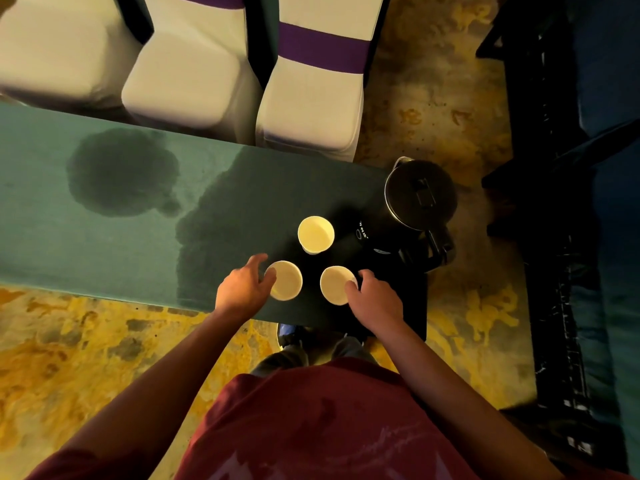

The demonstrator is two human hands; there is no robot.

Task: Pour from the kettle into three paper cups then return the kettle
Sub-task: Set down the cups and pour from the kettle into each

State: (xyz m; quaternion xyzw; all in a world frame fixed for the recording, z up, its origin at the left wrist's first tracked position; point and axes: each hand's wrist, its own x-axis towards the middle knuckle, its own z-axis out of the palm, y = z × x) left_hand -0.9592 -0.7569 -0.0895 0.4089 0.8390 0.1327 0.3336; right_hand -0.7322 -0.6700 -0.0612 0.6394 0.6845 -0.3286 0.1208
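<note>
Three white paper cups stand upright near the right end of a green-covered table [52, 244]. The far cup [316, 234] stands alone. My left hand [244, 285] wraps its fingers around the left side of the near left cup [285, 280]. Around the right side of the near right cup [335, 284] my right hand [375, 299] curls its fingers. A dark metal kettle [420, 199] with a black handle stands at the table's right end, to the right of the cups and apart from both hands.
Large wet patches [121, 171] darken the tablecloth to the left of the cups. Chairs in white covers with purple bands [311, 91] line the far side. Dark furniture [554, 202] stands at the right on a patterned yellow carpet.
</note>
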